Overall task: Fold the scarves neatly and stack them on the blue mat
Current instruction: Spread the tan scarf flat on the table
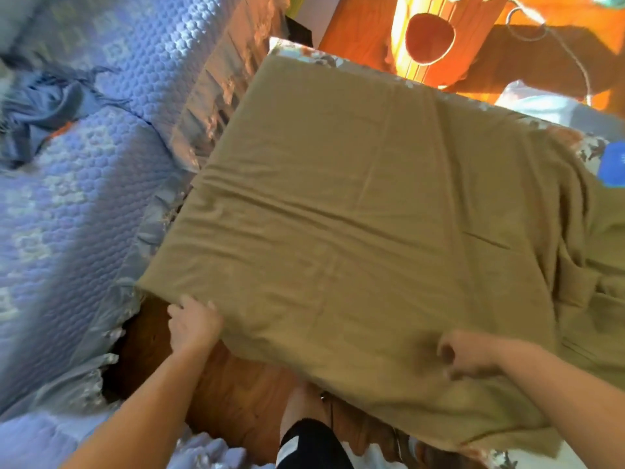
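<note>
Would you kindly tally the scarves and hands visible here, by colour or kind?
Tan scarf, spread flat: 1
Grey-blue fringed scarf, crumpled on the quilt: 1
Hands on the tan scarf's near edge, left hand and right hand: 2
Total: 4

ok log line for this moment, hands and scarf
scarf: tan scarf spread flat | left hand: grips near edge | right hand: fingers curled on cloth, blurred | blue mat: far right
</note>
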The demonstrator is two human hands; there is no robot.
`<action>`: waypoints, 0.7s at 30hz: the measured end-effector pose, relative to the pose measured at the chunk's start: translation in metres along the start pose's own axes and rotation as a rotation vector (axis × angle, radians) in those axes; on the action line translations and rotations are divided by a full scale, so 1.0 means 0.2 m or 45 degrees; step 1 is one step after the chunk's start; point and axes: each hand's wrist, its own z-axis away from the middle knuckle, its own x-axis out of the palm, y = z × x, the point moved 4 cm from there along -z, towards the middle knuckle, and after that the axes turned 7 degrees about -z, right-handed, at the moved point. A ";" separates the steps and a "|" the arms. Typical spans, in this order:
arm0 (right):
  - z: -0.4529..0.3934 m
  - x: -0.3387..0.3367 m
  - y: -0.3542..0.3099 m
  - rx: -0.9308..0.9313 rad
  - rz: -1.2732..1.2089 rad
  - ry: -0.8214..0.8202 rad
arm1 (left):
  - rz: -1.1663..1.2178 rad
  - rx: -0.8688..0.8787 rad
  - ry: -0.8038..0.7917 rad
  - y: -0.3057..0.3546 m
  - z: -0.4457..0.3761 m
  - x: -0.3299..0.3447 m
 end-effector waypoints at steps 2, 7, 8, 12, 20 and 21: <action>-0.09 -0.13 -0.15 -0.126 -0.056 0.338 | 0.169 -0.246 0.022 -0.10 -0.20 -0.07; -0.23 -0.18 -0.45 -0.214 -0.060 0.450 | 0.795 -0.528 -0.155 -0.29 -0.55 0.01; -0.25 -0.19 -0.48 -0.215 -0.046 0.445 | 0.851 -0.564 -0.141 -0.31 -0.57 0.02; -0.32 -0.43 -0.57 -0.193 -0.024 0.484 | 0.435 -0.511 0.147 -0.34 -0.58 -0.11; -0.45 -1.27 -0.83 -0.171 -0.081 0.844 | -0.123 0.358 0.386 0.28 -0.70 -0.39; -0.46 -1.37 -0.86 -0.159 -0.107 0.910 | -0.093 0.487 0.385 0.43 -0.73 -0.41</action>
